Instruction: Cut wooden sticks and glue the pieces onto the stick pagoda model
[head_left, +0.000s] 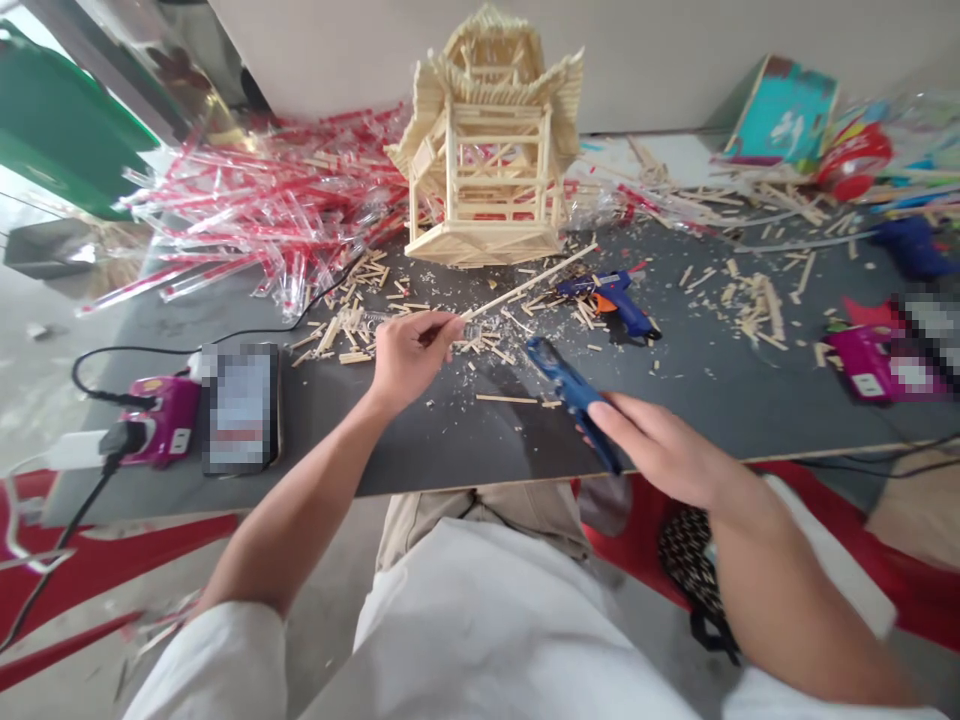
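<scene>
My left hand (416, 355) pinches the near end of a long thin wooden stick (532, 282), which slants up to the right over the dark table (465, 450). In my right hand (652, 440) is a blue cutting tool (570, 385), its head pointing up and left, apart from the stick. Behind the stick stands a model building (495, 150) made of pale sticks with a tiered, flared roof. A blue glue gun (619, 300) with an orange trigger lies right of the stick's far end.
Clear and red plastic wrappers (277, 200) are heaped at the back left. A phone (241, 408) and a purple power strip (161, 420) lie at the left. Cut stick pieces (757, 305) litter the table. Another purple strip (881, 360) and blue glue gun (911, 248) are at the right.
</scene>
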